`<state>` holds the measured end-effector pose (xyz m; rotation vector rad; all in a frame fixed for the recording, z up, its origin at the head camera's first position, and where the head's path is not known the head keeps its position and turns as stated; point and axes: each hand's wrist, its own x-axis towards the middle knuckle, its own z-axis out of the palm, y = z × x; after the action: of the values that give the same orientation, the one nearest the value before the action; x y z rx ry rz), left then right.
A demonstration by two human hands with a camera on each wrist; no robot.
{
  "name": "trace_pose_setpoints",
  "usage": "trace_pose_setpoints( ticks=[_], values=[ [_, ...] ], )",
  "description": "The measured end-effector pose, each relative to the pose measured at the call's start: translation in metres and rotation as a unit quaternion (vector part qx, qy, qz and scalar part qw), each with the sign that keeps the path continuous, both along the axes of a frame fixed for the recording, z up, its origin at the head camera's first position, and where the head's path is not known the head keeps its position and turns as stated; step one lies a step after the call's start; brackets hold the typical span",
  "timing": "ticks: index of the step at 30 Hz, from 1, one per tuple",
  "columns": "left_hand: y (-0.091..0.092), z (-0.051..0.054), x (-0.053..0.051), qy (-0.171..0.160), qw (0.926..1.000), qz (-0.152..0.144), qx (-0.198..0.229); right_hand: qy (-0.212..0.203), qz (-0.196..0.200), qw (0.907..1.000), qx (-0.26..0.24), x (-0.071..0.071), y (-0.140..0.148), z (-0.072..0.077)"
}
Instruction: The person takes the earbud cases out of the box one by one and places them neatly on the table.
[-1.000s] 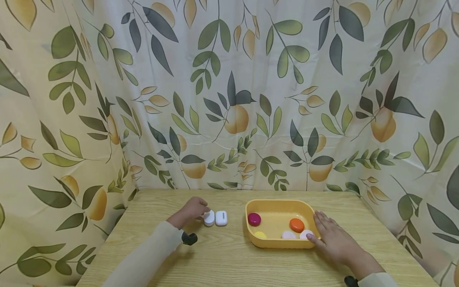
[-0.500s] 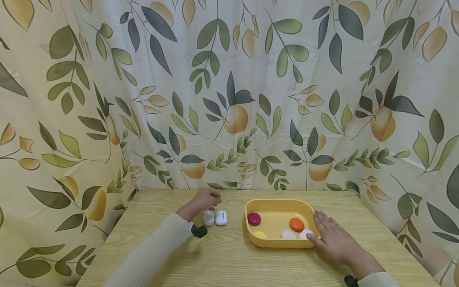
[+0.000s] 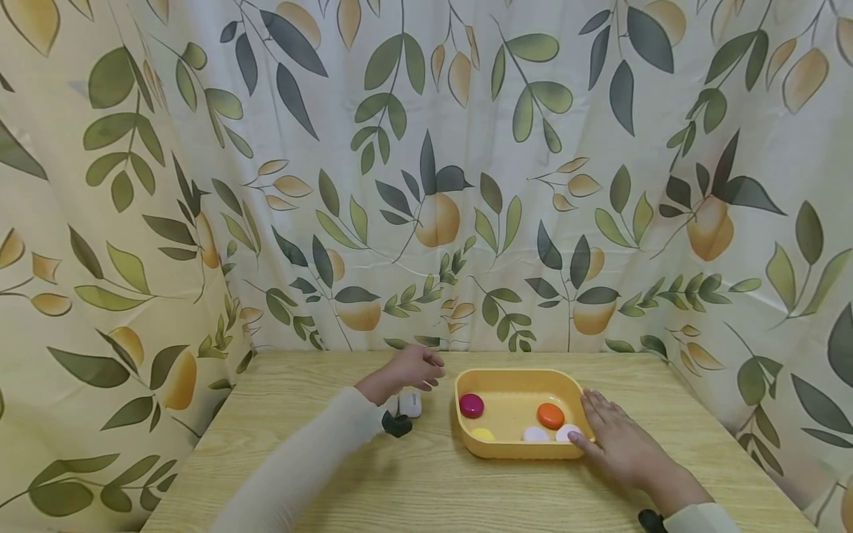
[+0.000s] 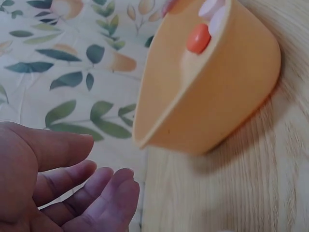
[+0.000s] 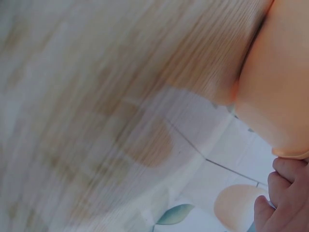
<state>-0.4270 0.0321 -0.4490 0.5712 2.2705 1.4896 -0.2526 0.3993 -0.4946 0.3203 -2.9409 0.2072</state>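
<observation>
Left hand (image 3: pixel 408 368), left of box (image 3: pixel 523 451): fingers loosely bent, thumb apart, nothing visibly held. Right hand (image 3: pixel 623 444), fingers straight, touches box's right rim; light, even pressure there should prevent sliding. Box, discs (image 3: pixel 551 416) inside, rests on wood-grain table (image 3: pixel 433 492) between hands; leaf-print curtain (image 3: pixel 460 163) hangs behind box

Left arm (image 3: pixel 300 466) stretched forward, pale sleeve slanting inward behind left hand (image 3: pixel 405 368). Left hand raised, farther from person than right hand (image 3: pixel 626 448), fingers (image 4: pixel 116 193) loosely bent, tips pointing across toward right hand's side. Right hand well apart from left hand, fingers extended, close together, pointing forward; thumb (image 3: pixel 585 444) spread toward left hand's side. Pale cuff (image 3: pixel 703 520) just behind right wrist (image 3: pixel 680 492).
</observation>
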Motion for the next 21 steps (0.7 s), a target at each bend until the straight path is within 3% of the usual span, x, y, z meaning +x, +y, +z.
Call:
trace_pose_setpoints(
  ticks=[12, 21],
  values=[
    [0.038, 0.008, 0.007, -0.006, 0.9994, -0.034, -0.007, 0.005, 0.002, 1.0000, 0.002, 0.002, -0.001, 0.004],
    [0.062, 0.008, 0.012, -0.007, 0.9962, -0.065, -0.057, 0.000, 0.000, 1.0000, 0.000, 0.002, -0.001, 0.005]
  ],
)
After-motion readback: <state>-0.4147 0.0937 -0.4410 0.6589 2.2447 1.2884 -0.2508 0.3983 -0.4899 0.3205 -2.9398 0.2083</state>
